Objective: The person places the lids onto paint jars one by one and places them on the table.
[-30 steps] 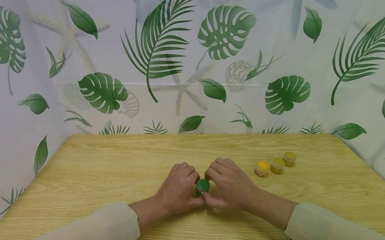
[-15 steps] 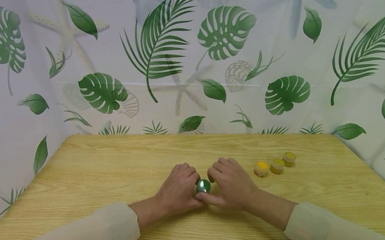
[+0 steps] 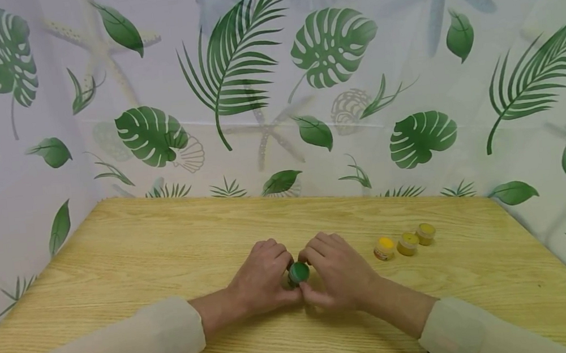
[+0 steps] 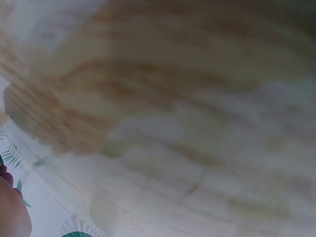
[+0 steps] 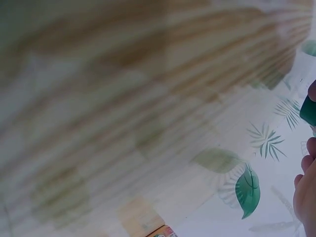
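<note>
A small paint jar (image 3: pixel 299 273) with a green top stands between both hands at the middle of the wooden table in the head view. My left hand (image 3: pixel 266 275) grips it from the left, fingers curled round the far side and thumb along the near side. From the right, my right hand (image 3: pixel 339 270) pinches its green top between thumb and index finger. The right wrist view catches only the green side of the jar (image 5: pixel 309 111) at its edge, beside the right hand (image 5: pixel 307 182). Only part of my left hand (image 4: pixel 12 207) shows in the left wrist view.
To the right of the hands stand three more small jars: one bright yellow (image 3: pixel 384 248), one darker yellow (image 3: pixel 408 243) and one olive-yellow (image 3: pixel 425 234). A leaf-patterned cloth (image 3: pixel 264 87) hangs behind the wooden table (image 3: pixel 177 249) and along its sides.
The green jar's top tilted and flashed with glare half a second ago; now it looks plain green. My right thumb and fingers shifted round it and back, while the left hand stayed put.
</note>
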`<state>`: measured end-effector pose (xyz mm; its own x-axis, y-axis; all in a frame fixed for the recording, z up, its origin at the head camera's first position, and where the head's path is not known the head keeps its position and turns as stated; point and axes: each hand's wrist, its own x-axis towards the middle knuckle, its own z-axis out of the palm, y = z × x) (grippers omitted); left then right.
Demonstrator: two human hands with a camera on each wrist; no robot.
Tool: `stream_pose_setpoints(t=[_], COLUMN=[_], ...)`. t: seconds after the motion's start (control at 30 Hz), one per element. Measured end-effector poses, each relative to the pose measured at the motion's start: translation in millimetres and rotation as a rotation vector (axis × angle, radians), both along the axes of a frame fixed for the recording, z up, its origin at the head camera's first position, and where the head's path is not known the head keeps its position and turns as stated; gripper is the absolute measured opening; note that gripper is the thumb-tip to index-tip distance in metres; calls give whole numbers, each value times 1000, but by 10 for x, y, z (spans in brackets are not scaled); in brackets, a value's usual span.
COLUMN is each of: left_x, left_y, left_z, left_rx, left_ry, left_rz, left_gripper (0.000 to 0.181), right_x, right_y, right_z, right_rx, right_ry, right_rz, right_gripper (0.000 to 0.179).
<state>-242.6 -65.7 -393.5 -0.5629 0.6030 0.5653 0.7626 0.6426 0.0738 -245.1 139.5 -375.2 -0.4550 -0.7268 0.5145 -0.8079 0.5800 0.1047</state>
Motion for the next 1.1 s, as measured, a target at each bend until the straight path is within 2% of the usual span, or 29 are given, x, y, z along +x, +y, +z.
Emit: stream_pose_setpoints(t=[0.3,0.7,1.1], left_x=[13,10,19], left_y=[11,6,14], left_z=[-2,-15,-8], left_rx=[-25,-18,-61], left_ry=[5,13,14], left_rz=[0,-18,-40], left_gripper=[35,37,40], right_x=[12,18,12], right_y=[1,-13,-12], right_z=[-8,-8,-20], right_rx=[1,-2,10], right_ry=[17,24,48], right_rz=[-7,-19,-20], right_gripper=[28,30,34])
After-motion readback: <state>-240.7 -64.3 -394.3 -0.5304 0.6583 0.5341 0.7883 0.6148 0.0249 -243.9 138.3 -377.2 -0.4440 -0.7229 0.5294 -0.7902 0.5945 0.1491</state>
